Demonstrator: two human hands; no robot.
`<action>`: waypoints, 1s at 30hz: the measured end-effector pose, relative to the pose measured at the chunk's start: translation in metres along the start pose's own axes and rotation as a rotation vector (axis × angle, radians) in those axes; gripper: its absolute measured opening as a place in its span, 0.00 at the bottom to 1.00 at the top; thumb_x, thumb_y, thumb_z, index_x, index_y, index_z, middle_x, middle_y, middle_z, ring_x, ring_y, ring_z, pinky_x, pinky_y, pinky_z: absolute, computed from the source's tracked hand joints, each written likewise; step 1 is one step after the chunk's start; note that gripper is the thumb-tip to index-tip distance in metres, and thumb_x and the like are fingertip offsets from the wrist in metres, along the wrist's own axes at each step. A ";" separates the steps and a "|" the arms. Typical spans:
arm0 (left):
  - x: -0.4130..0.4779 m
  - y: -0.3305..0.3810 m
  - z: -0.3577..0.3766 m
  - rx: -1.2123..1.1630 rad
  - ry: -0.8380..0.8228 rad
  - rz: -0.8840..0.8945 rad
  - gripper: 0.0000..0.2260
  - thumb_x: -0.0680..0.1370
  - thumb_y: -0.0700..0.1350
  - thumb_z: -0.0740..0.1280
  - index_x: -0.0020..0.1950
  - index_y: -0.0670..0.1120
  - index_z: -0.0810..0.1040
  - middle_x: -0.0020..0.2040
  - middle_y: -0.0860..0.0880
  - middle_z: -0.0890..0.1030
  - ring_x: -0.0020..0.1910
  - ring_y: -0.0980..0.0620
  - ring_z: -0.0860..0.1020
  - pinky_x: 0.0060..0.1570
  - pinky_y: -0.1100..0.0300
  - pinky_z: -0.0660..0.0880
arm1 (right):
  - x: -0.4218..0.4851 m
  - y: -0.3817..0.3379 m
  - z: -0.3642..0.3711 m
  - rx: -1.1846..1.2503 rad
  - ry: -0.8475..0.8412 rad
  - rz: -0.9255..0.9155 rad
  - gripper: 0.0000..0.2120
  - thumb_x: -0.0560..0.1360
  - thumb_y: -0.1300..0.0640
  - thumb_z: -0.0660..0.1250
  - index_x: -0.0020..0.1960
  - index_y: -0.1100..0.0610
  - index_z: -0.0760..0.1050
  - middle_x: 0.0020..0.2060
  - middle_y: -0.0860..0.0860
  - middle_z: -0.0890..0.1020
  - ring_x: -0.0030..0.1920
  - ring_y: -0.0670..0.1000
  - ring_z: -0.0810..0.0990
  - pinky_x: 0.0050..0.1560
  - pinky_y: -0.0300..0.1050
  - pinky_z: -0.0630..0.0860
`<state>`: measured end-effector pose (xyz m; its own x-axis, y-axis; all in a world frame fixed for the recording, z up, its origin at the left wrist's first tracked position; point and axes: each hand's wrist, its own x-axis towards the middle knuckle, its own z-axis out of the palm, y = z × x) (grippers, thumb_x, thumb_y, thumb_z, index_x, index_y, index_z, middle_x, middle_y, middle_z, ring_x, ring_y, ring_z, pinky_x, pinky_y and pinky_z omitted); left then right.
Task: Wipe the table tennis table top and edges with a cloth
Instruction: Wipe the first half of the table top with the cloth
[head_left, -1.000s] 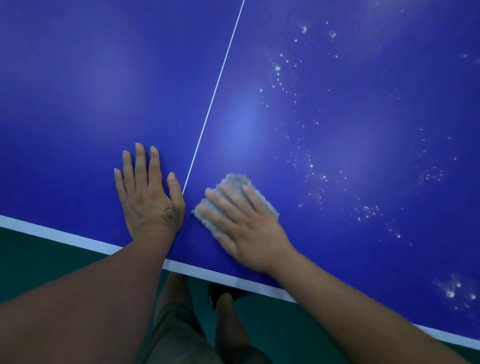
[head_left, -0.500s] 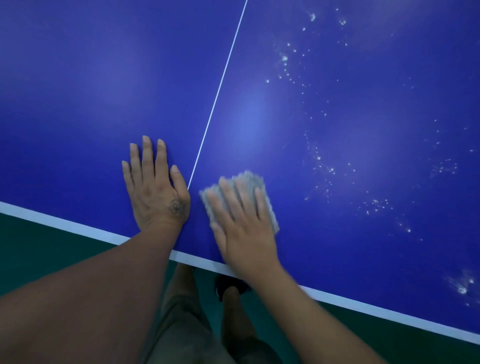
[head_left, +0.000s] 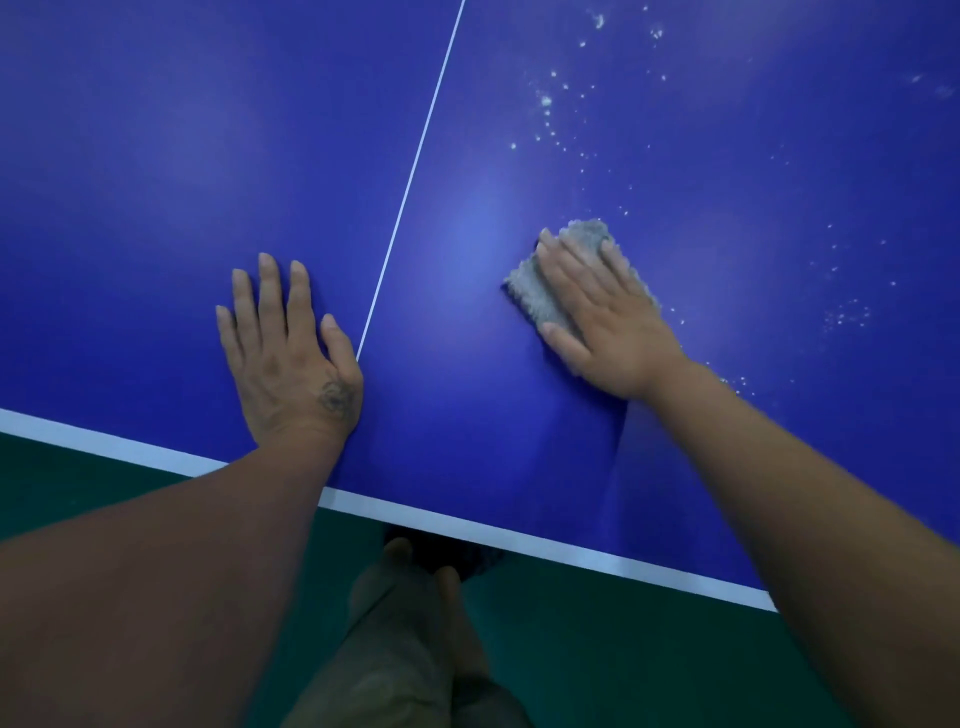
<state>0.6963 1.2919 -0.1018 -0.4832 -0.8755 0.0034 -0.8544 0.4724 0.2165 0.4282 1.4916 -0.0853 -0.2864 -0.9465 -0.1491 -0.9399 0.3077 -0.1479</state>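
Head view, right fingers (head_left: 571, 260): straight and close together, pressed flat on the cloth, not curled round it; thumb stretched out along the cloth's near-left edge.
Head view, left fingers (head_left: 270, 291): straight, slightly spread, lying flat on bare table top, holding nothing.
Right hand (head_left: 608, 322): palm down over the cloth, right of the centre line, arm reaching in from the near right.
Left hand (head_left: 291, 358): palm down just left of the centre line, close to the near edge, thumb almost touching the line; small dark mark (head_left: 335, 397) on the back near the thumb base.
Cloth (head_left: 535, 296): grey, fuzzy, folded into a small pad, flat on the table under the right hand; far corner and left side showing past the fingers.
Table (head_left: 156, 156): blue top, filling most of the view.
Centre line (head_left: 415, 161): thin, white, running from far to near between the two hands.
Edge band (head_left: 571, 553): white stripe along the near edge.
Specks (head_left: 545, 101): white, scattered over the right half, far from and right of the cloth; left half looking plain blue.
Floor (head_left: 623, 665): dark green, beneath the near edge.
Legs (head_left: 395, 665): in the near middle, blurred.
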 end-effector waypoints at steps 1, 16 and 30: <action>0.000 0.000 0.000 0.002 -0.001 0.001 0.28 0.87 0.53 0.50 0.88 0.47 0.58 0.89 0.48 0.54 0.88 0.44 0.49 0.86 0.44 0.43 | 0.006 -0.001 -0.003 0.010 -0.022 0.049 0.33 0.86 0.44 0.51 0.87 0.56 0.54 0.87 0.52 0.55 0.87 0.54 0.53 0.86 0.59 0.44; -0.001 0.002 -0.007 -0.029 -0.036 0.011 0.29 0.86 0.52 0.52 0.87 0.45 0.57 0.89 0.45 0.53 0.88 0.42 0.49 0.86 0.42 0.43 | -0.118 -0.131 0.028 0.100 -0.028 0.240 0.30 0.89 0.43 0.54 0.87 0.53 0.55 0.87 0.52 0.51 0.87 0.58 0.48 0.85 0.62 0.53; -0.005 0.004 -0.006 -0.007 -0.021 0.027 0.28 0.87 0.51 0.52 0.87 0.45 0.58 0.88 0.44 0.55 0.87 0.42 0.51 0.86 0.43 0.44 | -0.077 -0.084 0.020 0.141 0.036 0.524 0.34 0.85 0.49 0.50 0.88 0.58 0.47 0.87 0.58 0.46 0.87 0.59 0.42 0.86 0.60 0.45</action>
<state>0.6961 1.2975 -0.0953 -0.5102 -0.8600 -0.0112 -0.8396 0.4952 0.2234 0.5328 1.5401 -0.0805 -0.7181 -0.6651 -0.2049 -0.6365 0.7467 -0.1932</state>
